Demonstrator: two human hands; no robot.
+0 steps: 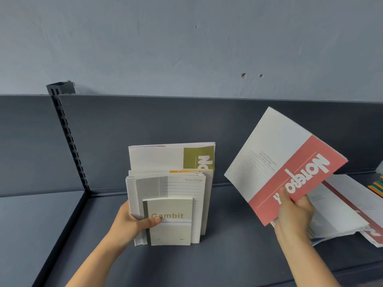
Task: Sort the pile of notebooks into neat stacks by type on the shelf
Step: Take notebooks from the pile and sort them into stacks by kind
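Fingers [154, 220] of left hand [132, 221] clamp an upright bundle of notebooks [165, 183], small grey "Gambit" notebook [172, 230] in front. Right hand [294, 212] pinches a red-and-white notebook [286, 162] by its corner, over a flat stack [339, 210]. Dark grey metal shelf [228, 255], blue-grey wall [186, 38]. Bundle stands on shelf, long axes vertical; red notebook tilted, title upside down.

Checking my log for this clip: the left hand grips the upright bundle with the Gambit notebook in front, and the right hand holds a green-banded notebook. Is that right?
One detail is off: in the head view the right hand holds a red-banded notebook, not green. The olive-green notebook stands at the back of the bundle in the left hand. The rest holds.
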